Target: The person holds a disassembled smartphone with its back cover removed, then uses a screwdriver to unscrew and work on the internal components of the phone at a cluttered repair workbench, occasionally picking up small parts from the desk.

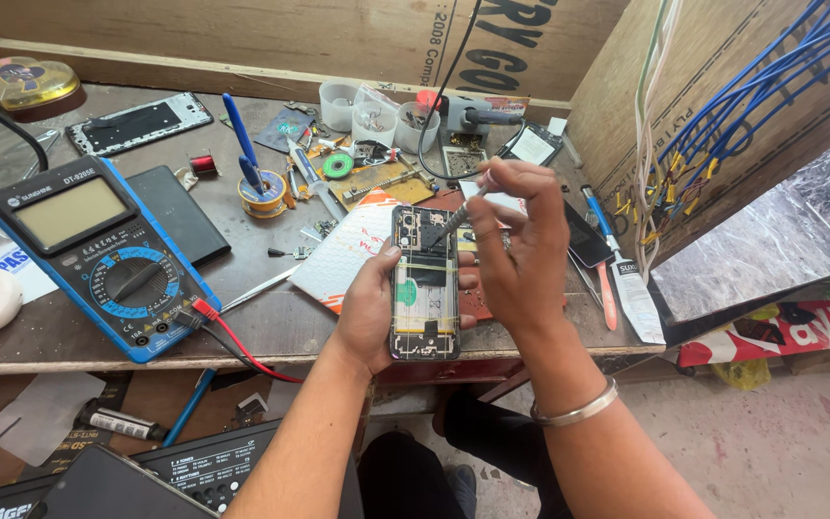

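Centrally, an opened smartphone [425,284] with its back cover removed and internal boards exposed serves as the reference object; it is held upright over the near edge of a worn wooden workbench [280,317]. The left hand [372,308] grasps the phone from its left side and beneath, thumb against the left edge of the frame and fingertips showing at the right edge. The right hand [521,245], just right of the phone, is closed around a slim metal screwdriver [458,216], whose tip meets the upper part of the phone near the camera module. A metal bangle [576,408] encircles the right wrist below the phone's lower right corner.

Well left of the phone, a blue digital multimeter [98,255] lies on the bench, its red lead [242,348] trailing toward the phone's lower left. Just left of the phone rests a white mat with an orange edge [343,255]. Above and left of the phone stand a solder spool [263,192] and blue-handled tools. Right of the phone lie a dark phone panel [588,242] and an orange-handled tool [607,293]. Above the phone sit small plastic cups [375,117].
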Demonstrator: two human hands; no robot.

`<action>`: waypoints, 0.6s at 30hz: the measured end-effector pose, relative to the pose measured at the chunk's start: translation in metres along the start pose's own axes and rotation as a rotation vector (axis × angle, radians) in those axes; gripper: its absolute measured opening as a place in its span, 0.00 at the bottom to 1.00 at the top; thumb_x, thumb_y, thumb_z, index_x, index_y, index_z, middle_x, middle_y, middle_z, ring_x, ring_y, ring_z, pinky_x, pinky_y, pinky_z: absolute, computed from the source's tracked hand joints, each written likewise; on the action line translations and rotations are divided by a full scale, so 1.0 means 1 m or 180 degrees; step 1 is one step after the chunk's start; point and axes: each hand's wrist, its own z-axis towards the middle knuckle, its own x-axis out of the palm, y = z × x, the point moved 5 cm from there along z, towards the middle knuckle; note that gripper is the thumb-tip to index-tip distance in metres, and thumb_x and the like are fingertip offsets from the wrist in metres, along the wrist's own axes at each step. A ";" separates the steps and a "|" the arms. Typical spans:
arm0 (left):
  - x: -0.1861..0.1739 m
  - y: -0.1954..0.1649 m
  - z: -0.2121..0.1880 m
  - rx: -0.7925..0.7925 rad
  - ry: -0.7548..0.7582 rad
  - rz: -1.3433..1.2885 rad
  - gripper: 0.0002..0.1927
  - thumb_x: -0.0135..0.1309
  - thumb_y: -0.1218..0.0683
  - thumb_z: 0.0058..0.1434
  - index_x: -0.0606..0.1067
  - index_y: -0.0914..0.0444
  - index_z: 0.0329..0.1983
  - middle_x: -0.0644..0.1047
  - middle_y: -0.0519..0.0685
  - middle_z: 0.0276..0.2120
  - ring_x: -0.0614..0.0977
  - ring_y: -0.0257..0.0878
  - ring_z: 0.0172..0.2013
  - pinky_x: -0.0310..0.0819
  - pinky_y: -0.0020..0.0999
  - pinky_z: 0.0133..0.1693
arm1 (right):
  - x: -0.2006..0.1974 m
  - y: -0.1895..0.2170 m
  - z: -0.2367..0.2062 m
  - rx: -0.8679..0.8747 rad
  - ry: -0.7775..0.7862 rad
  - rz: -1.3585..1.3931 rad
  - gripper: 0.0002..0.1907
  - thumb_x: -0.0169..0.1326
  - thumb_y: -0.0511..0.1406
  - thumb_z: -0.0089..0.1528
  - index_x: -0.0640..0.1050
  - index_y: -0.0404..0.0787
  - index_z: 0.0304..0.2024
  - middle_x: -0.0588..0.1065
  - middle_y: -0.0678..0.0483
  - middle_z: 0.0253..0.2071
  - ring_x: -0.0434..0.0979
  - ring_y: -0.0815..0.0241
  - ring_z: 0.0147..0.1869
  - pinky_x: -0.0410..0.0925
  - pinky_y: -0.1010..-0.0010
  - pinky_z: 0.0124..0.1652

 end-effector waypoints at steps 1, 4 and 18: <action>0.000 0.000 -0.001 -0.0007 0.0008 -0.0025 0.31 0.25 0.46 0.73 0.64 0.69 0.69 0.75 0.64 0.56 0.81 0.53 0.52 0.83 0.56 0.47 | 0.000 -0.001 -0.001 0.0019 -0.0021 -0.0018 0.12 0.57 0.28 0.68 0.70 0.34 0.52 0.72 0.54 0.50 0.76 0.68 0.52 0.76 0.76 0.49; -0.001 0.000 0.000 -0.0016 0.0041 -0.0052 0.32 0.25 0.45 0.72 0.64 0.69 0.68 0.76 0.64 0.56 0.81 0.53 0.52 0.83 0.55 0.48 | 0.001 -0.001 -0.002 -0.0064 -0.0075 -0.0182 0.11 0.60 0.28 0.70 0.72 0.34 0.52 0.73 0.53 0.45 0.76 0.67 0.48 0.75 0.75 0.48; 0.000 -0.002 0.000 0.0042 -0.0044 0.0053 0.30 0.27 0.46 0.71 0.63 0.67 0.69 0.76 0.64 0.55 0.82 0.53 0.51 0.84 0.55 0.46 | 0.000 -0.001 -0.001 0.0103 -0.0116 -0.0506 0.11 0.60 0.29 0.71 0.72 0.34 0.52 0.75 0.54 0.46 0.79 0.66 0.48 0.76 0.77 0.48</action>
